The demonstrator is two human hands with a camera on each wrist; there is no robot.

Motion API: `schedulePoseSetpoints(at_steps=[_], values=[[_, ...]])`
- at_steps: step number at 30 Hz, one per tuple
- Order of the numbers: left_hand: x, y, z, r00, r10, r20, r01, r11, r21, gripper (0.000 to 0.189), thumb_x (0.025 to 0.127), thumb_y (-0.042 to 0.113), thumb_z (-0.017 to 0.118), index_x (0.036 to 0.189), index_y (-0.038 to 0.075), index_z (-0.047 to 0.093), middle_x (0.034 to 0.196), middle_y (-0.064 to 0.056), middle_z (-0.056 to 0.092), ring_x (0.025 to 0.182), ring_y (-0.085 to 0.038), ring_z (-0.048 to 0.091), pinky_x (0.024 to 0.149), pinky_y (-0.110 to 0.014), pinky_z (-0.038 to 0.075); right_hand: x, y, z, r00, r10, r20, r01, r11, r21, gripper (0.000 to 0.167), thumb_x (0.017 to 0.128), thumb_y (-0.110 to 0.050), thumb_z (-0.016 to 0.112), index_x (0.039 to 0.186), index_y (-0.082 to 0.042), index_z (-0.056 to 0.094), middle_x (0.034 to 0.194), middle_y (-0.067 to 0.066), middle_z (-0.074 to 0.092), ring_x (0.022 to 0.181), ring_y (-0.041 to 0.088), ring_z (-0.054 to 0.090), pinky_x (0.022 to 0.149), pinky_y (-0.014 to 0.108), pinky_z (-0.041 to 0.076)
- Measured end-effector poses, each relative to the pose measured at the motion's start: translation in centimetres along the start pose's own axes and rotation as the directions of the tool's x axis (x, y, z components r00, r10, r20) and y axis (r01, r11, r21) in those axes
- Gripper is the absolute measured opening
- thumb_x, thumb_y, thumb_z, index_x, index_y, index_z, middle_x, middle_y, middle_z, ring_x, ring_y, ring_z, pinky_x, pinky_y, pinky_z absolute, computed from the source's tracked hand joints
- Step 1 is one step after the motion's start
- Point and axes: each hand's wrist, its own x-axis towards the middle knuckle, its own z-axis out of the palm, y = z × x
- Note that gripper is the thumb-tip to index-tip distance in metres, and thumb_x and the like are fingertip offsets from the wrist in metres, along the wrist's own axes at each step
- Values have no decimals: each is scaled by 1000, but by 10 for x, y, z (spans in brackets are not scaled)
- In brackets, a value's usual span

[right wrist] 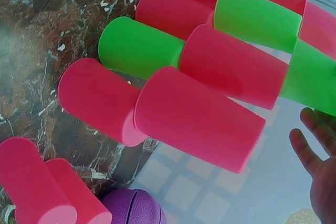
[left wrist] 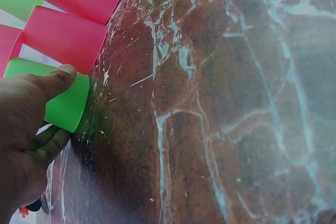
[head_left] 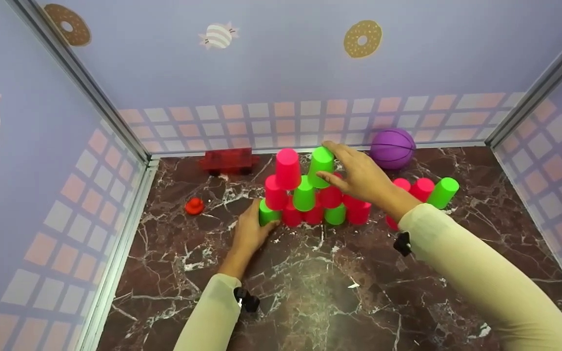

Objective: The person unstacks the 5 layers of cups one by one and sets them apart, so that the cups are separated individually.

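A stack of pink-red and green plastic cups, all upside down, stands in tiers in the head view. My left hand (head_left: pixel 249 229) grips the green cup (head_left: pixel 268 214) at the left end of the bottom row, thumb on its near side and fingers behind. On the top tier are a pink-red cup (head_left: pixel 287 168) and a green cup (head_left: pixel 321 163). My right hand (head_left: pixel 361 173) holds that top green cup from the right, its thumb across the lower front and a finger by the top. Below them, a green cup (head_left: pixel 304 193) sits between pink-red cups (head_left: pixel 275 193) in the middle row.
Right of the stack stand more cups, a green one (head_left: pixel 443 193) and pink-red ones (head_left: pixel 422 189), partly behind my right forearm. A purple ball (head_left: pixel 393 148) lies by the back wall. At left are a translucent red block-shaped toy (head_left: pixel 230 161) and a small orange-red toy (head_left: pixel 194 205).
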Motion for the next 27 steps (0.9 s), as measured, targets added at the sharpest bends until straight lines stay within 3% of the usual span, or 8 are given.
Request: schedulePoseSetpoints(at_steps=[7, 10, 15, 20, 24, 27], values=[[3, -5, 5, 999, 48, -17, -48, 999, -15, 59, 87, 20, 94, 134, 7, 62, 113, -21, 77, 103, -41, 75, 90, -61, 59, -2, 3, -8, 998, 4, -64, -1, 999, 51, 72, 106, -34, 76, 163, -1, 47, 137, 21, 71, 110, 41, 74, 99, 54, 62], [4, -14, 11, 995, 83, -49, -83, 996, -16, 59, 86, 24, 94, 133, 9, 62, 111, -19, 77, 100, -40, 75, 87, -60, 59, -5, 7, -14, 996, 1, -90, 5, 997, 72, 71, 105, -32, 77, 161, 0, 49, 140, 22, 70, 111, 40, 74, 100, 53, 61], [7, -34, 23, 990, 117, -78, -119, 993, -17, 62, 85, 30, 95, 134, 9, 62, 110, -18, 77, 98, -39, 75, 85, -58, 59, -12, 15, -23, 993, 13, -117, -4, 997, 81, 69, 105, -30, 78, 160, 0, 50, 148, 21, 66, 125, 39, 71, 109, 56, 58], [12, -54, 36, 992, 102, -72, -102, 995, 11, 67, 84, 35, 95, 138, 13, 62, 114, -15, 78, 101, -36, 76, 89, -56, 59, -22, 26, -32, 987, 7, -159, 2, 998, 57, 69, 104, -28, 79, 160, 1, 50, 135, 23, 70, 109, 40, 70, 96, 53, 59], [9, -43, 28, 996, 71, -53, -71, 997, -15, 66, 85, 32, 95, 139, 11, 62, 116, -16, 78, 105, -39, 76, 93, -60, 59, -30, 36, -39, 979, -6, -205, 15, 999, 42, 68, 103, -25, 81, 158, 2, 52, 131, 25, 71, 113, 43, 70, 99, 56, 59], [3, -24, 14, 999, 45, -31, -46, 999, -19, 65, 85, 27, 96, 137, 8, 62, 117, -19, 77, 106, -41, 75, 93, -62, 59, -37, 44, -43, 974, 6, -225, 4, 999, 42, 67, 103, -24, 81, 157, 3, 52, 138, 26, 70, 118, 45, 71, 103, 60, 59]])
